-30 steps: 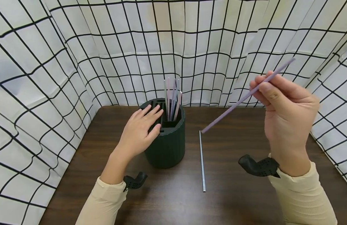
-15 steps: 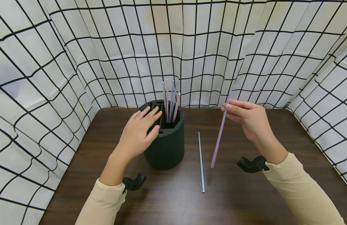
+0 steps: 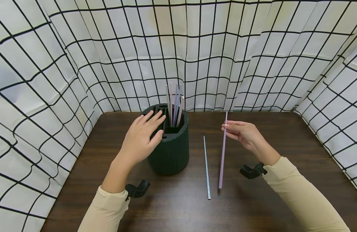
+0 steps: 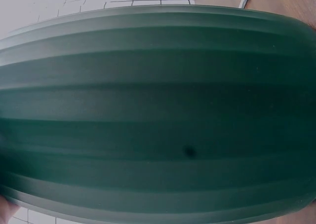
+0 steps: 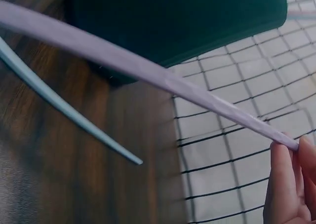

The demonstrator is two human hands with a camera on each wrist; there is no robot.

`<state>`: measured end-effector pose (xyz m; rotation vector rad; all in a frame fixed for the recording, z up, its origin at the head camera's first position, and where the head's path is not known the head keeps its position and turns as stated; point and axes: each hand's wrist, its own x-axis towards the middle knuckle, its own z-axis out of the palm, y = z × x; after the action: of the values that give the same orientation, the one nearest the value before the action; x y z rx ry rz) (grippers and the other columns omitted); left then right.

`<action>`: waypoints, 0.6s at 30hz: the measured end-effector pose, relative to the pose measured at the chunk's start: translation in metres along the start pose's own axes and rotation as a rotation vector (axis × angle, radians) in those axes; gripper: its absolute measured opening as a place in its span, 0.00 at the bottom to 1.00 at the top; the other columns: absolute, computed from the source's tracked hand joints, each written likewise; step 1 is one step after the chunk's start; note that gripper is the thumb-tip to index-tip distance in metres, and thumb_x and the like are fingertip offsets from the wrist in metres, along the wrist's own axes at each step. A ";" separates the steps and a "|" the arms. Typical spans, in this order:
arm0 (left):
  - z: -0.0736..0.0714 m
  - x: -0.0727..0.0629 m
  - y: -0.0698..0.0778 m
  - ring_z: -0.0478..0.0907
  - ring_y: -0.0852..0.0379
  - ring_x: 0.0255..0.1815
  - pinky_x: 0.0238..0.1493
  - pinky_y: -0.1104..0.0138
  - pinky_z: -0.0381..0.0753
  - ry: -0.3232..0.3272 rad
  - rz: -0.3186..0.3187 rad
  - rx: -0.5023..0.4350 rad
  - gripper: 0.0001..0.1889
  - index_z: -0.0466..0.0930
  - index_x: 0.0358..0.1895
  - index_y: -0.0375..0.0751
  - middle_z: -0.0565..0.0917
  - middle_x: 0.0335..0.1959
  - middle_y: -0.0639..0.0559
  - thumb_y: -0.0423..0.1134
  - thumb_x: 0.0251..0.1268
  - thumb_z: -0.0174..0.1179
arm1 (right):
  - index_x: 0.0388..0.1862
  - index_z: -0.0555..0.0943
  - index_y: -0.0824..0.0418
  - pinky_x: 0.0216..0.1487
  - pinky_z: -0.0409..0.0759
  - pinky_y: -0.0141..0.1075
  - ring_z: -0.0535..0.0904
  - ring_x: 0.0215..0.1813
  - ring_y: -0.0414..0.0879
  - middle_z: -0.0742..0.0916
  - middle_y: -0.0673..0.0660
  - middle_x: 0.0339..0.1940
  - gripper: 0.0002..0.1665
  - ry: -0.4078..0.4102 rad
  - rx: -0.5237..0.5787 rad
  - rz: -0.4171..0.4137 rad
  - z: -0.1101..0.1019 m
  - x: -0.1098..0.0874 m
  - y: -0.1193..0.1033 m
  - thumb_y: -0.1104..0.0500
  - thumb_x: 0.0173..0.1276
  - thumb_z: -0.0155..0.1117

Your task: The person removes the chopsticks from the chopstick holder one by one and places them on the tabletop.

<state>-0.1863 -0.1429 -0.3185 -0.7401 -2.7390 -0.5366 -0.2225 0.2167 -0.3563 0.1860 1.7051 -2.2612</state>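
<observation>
My right hand (image 3: 242,134) pinches a purple chopstick (image 3: 222,158) near its thin upper end. The chopstick's thick end points down toward me, close over the table. To its left lies a light blue chopstick (image 3: 207,167) on the wood, roughly in line with it. My left hand (image 3: 140,137) rests with spread fingers on the top of a dark green utensil holder (image 3: 169,158). Several pastel chopsticks (image 3: 174,109) stand in the holder's right compartment. The holder's ribbed wall (image 4: 158,105) fills the left wrist view.
The dark wooden table (image 3: 172,209) is enclosed at the back and sides by a white curtain (image 3: 210,48) with a black grid. Black wrist cameras (image 3: 252,170) jut inward from both sleeves.
My right hand has come down and left, turning the purple chopstick from a raised slant to nearly parallel with the blue one. The left hand stays on the holder.
</observation>
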 end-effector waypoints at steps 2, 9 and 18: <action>0.000 0.000 0.000 0.55 0.45 0.81 0.81 0.46 0.48 -0.002 -0.002 0.001 0.28 0.67 0.74 0.46 0.64 0.78 0.49 0.48 0.75 0.43 | 0.33 0.88 0.55 0.44 0.87 0.30 0.90 0.40 0.40 0.92 0.50 0.34 0.15 -0.011 0.025 0.023 -0.003 0.005 0.005 0.69 0.71 0.58; 0.000 0.000 0.000 0.54 0.45 0.81 0.81 0.47 0.47 -0.003 -0.004 -0.004 0.28 0.67 0.74 0.46 0.64 0.78 0.50 0.49 0.75 0.43 | 0.34 0.86 0.56 0.45 0.87 0.30 0.90 0.39 0.39 0.92 0.50 0.33 0.14 0.005 0.012 0.105 -0.011 0.020 0.022 0.69 0.73 0.56; 0.000 0.000 0.000 0.54 0.45 0.81 0.81 0.47 0.47 -0.004 -0.008 -0.001 0.28 0.66 0.74 0.46 0.63 0.78 0.50 0.49 0.75 0.43 | 0.63 0.74 0.73 0.43 0.87 0.29 0.89 0.37 0.38 0.91 0.50 0.32 0.21 0.020 -0.037 0.161 -0.017 0.038 0.053 0.69 0.73 0.56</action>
<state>-0.1867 -0.1429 -0.3188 -0.7315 -2.7465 -0.5382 -0.2432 0.2137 -0.4207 0.3267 1.6760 -2.1176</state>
